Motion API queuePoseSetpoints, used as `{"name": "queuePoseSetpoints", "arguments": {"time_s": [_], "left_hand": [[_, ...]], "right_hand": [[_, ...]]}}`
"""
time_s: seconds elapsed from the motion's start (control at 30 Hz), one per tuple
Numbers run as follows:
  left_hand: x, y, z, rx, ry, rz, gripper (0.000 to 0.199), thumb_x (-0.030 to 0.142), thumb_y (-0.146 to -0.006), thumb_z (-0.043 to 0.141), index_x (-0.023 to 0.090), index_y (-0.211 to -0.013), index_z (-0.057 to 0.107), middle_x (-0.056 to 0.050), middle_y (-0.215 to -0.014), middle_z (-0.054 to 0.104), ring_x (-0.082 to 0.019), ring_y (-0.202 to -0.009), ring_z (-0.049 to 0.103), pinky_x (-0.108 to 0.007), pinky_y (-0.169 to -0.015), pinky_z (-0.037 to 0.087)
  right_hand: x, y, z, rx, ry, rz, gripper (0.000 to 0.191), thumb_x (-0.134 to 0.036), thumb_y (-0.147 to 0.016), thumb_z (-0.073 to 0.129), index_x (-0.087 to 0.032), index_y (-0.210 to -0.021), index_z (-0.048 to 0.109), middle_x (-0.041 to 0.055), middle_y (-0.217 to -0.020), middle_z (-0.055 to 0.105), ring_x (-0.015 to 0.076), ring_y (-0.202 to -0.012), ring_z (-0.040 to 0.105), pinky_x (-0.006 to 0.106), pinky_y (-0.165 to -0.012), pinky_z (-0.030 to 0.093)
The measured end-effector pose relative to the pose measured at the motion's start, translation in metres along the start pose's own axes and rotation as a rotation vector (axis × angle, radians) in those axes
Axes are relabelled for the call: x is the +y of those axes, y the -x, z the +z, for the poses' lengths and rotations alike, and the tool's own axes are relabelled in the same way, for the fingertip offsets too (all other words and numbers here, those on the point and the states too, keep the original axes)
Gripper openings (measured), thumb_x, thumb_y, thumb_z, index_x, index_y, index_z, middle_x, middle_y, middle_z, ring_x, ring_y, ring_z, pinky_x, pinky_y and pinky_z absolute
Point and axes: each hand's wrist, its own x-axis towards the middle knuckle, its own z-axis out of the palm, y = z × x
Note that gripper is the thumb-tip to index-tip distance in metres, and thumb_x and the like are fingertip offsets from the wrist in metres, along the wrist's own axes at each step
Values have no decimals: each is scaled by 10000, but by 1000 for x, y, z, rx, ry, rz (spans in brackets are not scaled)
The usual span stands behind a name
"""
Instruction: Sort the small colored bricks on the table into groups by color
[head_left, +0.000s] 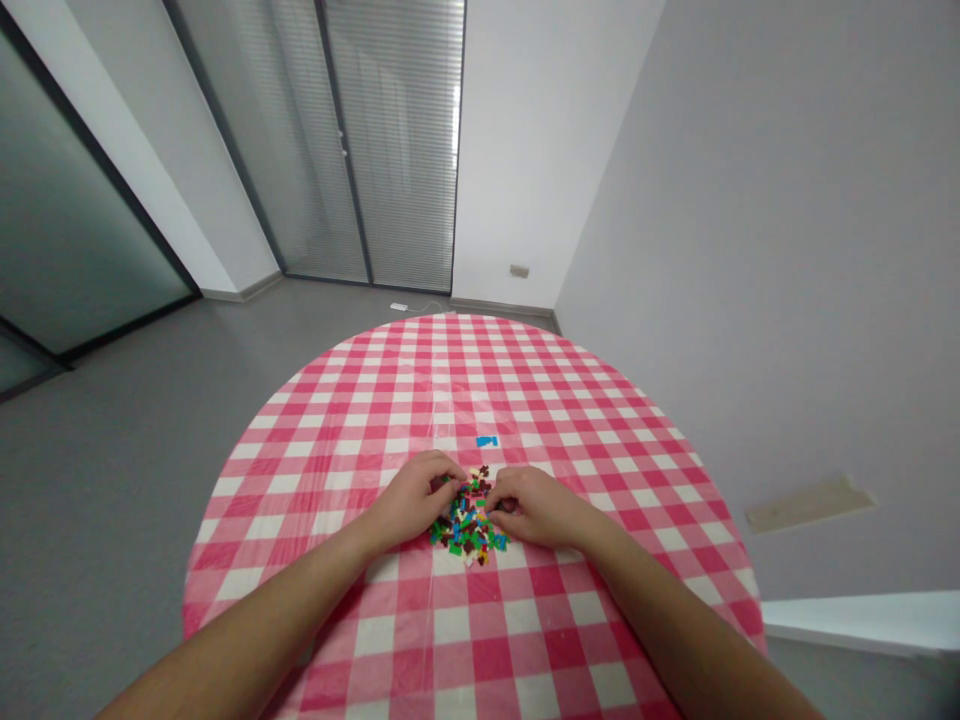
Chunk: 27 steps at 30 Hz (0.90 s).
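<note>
A small heap of tiny toy building bricks (466, 530) in green, blue, dark red, white and yellow lies on the table between my hands. My left hand (416, 497) is at the heap's left edge, its fingers curled inward and the thumb bent near them. On the opposite edge, my right hand (536, 507) has its fingers bent together over the bricks. What either hand's fingertips hold is too small to make out. Just beyond the heap, a few blue bricks (487, 441) sit close together, apart from the rest.
A red-and-white checked tablecloth (420, 380) covers the round table. A plain wall (787, 300) rises on the right. Glass partitions with blinds (397, 150) stand behind. A white power strip (399, 307) with a cord lies on the floor past the table.
</note>
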Motion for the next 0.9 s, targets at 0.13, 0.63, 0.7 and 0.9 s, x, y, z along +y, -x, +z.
{"name": "queuePoseSetpoints", "arguments": {"time_s": [0.13, 0.63, 0.7, 0.9], "left_hand": [[1, 0, -1, -9, 7, -4, 140, 194, -874, 553, 192, -882, 693, -44, -876, 674, -179, -838, 620, -300, -783, 486], [15, 2, -3, -53, -44, 121, 151, 212, -863, 608, 223, -987, 693, -40, -924, 679, -182, -890, 605, -319, -842, 452], [15, 2, -2, -42, -41, 122, 142, 215, -868, 605, 224, -976, 697, -41, -930, 684, -184, -900, 607, -326, -856, 452], [13, 2, -2, 1, -32, 132, 108, 218, -865, 606, 215, -930, 692, -43, -911, 680, -184, -887, 609, -340, -856, 461]], "right_hand": [[-3, 0, -1, 15, -5, -16, 134, -137, -797, 580, -184, -749, 697, 10, -708, 625, 122, -635, 512, 234, -601, 344], [2, -7, 3, 268, -125, 26, 184, -234, -929, 527, -179, -894, 699, 54, -874, 703, 163, -799, 614, 256, -717, 433], [3, -8, 4, 271, -111, 7, 192, -241, -934, 523, -179, -901, 701, 56, -877, 705, 163, -802, 612, 258, -720, 431], [5, -8, 9, 265, -108, -42, 197, -244, -945, 516, -181, -901, 697, 48, -869, 712, 160, -804, 617, 255, -718, 428]]}}
